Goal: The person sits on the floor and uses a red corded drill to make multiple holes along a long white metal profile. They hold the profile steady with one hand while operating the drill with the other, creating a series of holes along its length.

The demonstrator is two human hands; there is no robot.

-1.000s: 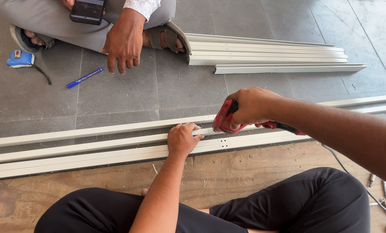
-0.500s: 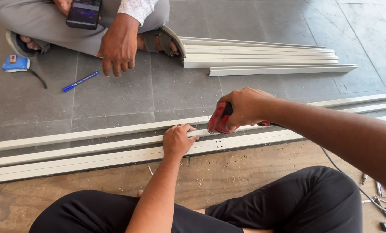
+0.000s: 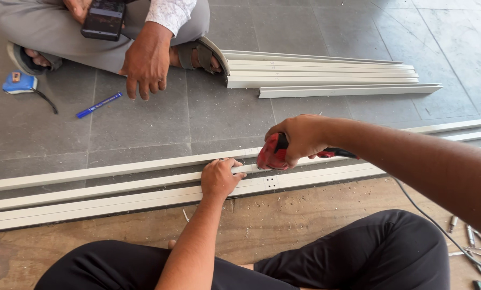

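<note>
Head view, looking down. Left hand (image 3: pixel 220 177) just below centre, fingers curled down, pressing on the long white frame rail (image 3: pixel 117 185) that runs from 9 o'clock to 3 o'clock across the floor; whether it grips or only presses the rail, cannot tell. Right hand (image 3: pixel 299 138) at 2 o'clock of the left, closed tight around a red power tool (image 3: pixel 273 152), tool's nose down on the same rail just beside the left fingertips. Black cord (image 3: pixel 423 215) trails from the tool toward 4 o'clock. Loose screwdriver bits (image 3: pixel 474 239) at the 4 o'clock edge. At 12 o'clock a second person sits, one hand (image 3: pixel 145 63) spread on the grey tiles, other holding a phone (image 3: pixel 103 19). Blue pen (image 3: pixel 99 105) and blue tape measure (image 3: pixel 20 83) at 10 o'clock. Stack of white profiles (image 3: pixel 326 72) at 1 o'clock
</note>
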